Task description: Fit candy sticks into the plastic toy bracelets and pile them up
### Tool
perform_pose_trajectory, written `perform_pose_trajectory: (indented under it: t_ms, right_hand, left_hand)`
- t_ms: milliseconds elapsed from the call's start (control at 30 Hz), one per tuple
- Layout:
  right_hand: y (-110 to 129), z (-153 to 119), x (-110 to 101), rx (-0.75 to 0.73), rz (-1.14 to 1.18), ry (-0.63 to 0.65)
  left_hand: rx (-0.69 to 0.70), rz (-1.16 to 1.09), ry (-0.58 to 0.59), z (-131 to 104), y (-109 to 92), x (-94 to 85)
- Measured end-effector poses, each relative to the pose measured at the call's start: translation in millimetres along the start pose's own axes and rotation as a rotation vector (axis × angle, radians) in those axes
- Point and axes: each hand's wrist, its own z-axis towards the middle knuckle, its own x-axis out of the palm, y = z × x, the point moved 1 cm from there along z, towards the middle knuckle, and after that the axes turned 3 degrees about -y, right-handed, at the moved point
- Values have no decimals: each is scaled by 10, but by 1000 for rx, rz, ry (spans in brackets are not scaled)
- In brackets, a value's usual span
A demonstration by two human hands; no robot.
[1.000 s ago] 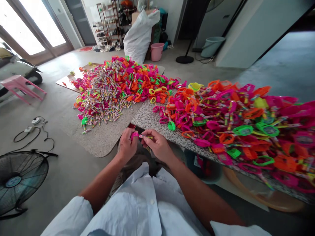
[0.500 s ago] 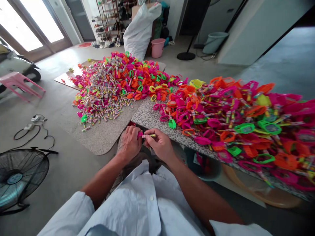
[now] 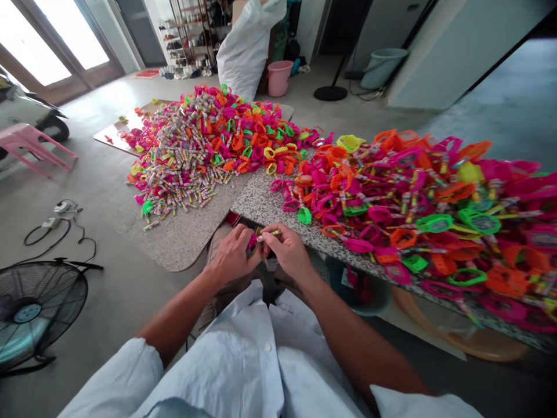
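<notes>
My left hand (image 3: pixel 236 253) is closed round a small pink plastic piece (image 3: pixel 252 241), above my lap near the table corner. Close beside it, my right hand (image 3: pixel 287 251) pinches a thin candy stick (image 3: pixel 272 233) with a pale wrapper and a yellow-green end. The fingers of both hands meet, and they hide most of the pink piece. Past my hands lies a mound of wrapped candy sticks (image 3: pixel 183 174) on the speckled slab. To the right, pink, orange and green plastic watch-like rings (image 3: pixel 435 223) are heaped on the granite top.
The granite table edge (image 3: pixel 322 247) runs just right of my hands. Below it is a dark bucket (image 3: pixel 369 296). A black fan (image 3: pixel 39 313) stands on the floor at left, with cables near it. Farther back are a pink stool (image 3: pixel 30 139), a white sack (image 3: pixel 243 58) and a pink bucket (image 3: pixel 279 78).
My right hand has shifted slightly with the stick, now closer against the left fingers. The pink piece is turned and more covered. The view has tilted slightly.
</notes>
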Motion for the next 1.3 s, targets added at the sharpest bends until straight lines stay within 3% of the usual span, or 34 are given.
perform_pose_trajectory:
  t_ms: [267,533,700,900,1000,1067,1167,1233,1300]
  right_hand:
    - [27,-4,-18,88,71,80]
    - [10,-67,26,62,138,74]
    - [-53,-105,36,32,119,22]
    - [-62,-59,-20,70,39,53]
    - [140,157,-300,-40,-175,-70]
    - [396,404,-660,-226,-383,-310]
    - [884,864,-1361,-544,-752,-741]
    - [1184,1174,-1819,-558,-1021,-882]
    - [1408,1428,-2190,-371,-1262,-929]
  left_hand:
    - [-61,-208,92,49,73,-112]
    - [-219,-497,35,69,115,-104]
    - [-148,-438,64,68,146,-72]
    - [-25,-271,104,57,153,26]
    - [-70,-240,-1,118,322,89]
    - [-125,-192,-95,193,580,108]
    - [-213,-18,-176,324,1126,68]
    - [-259,138,-145,399,1494,7]
    - [-271,295,-51,461,1787,-54]
